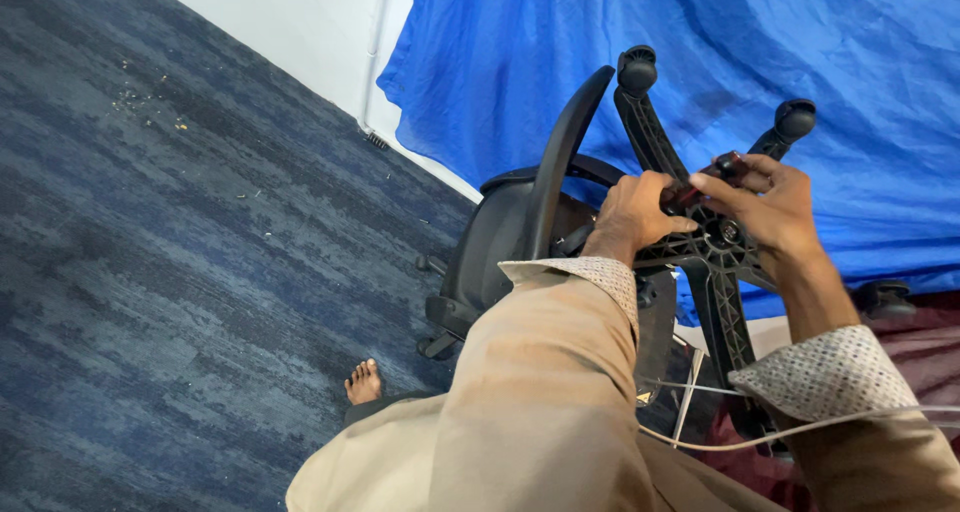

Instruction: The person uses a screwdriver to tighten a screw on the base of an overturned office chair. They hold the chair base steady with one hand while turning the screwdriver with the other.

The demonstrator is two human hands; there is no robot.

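An office chair (500, 242) lay tipped over on the blue carpet (180, 272), its black star base (722, 272) turned up toward the camera with castors (637, 70) at the ends of the spokes. Both hands met at the hub of that base. The left hand (632, 215) was clenched around one end of a small dark tool with a red part (700, 184), and the right hand (765, 204) pinched the tool's other end between fingers and thumb, so each grip was closed on it. The tool sat just above the hub, between the two hands. A curved armrest (562, 162) rose beside the left wrist. A blue sheet (560, 62) hung behind the chair. A bare foot (363, 382) rested on the carpet below, and a white cable (800, 430) crossed the right sleeve.
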